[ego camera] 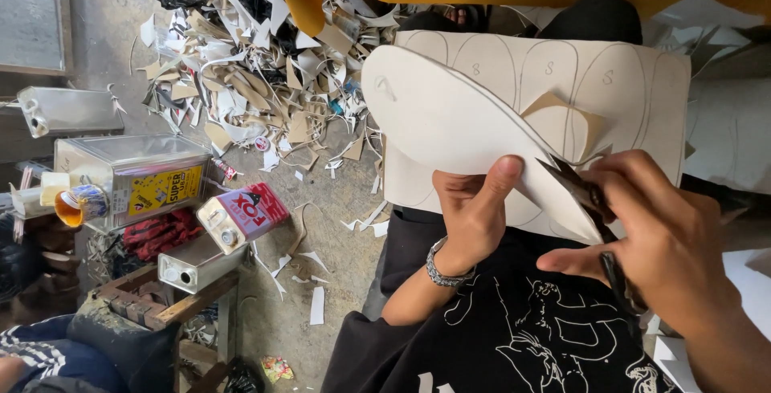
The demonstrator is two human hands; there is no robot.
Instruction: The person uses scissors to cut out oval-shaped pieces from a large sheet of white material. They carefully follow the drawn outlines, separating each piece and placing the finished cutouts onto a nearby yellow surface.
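Left hand [474, 216] pinching sheet [450, 120] taut, right hand [666, 240] closed around scissors [590, 200] cutting along drawn outline.

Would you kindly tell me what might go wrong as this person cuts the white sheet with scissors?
1. The left hand pinches the white pencil-marked sheet with its thumb close to the dark scissors held by the right hand; the blades might nick it.
2. The freed sole-shaped flap curls upward and may hide the pencil outlines, so the cut might stray.
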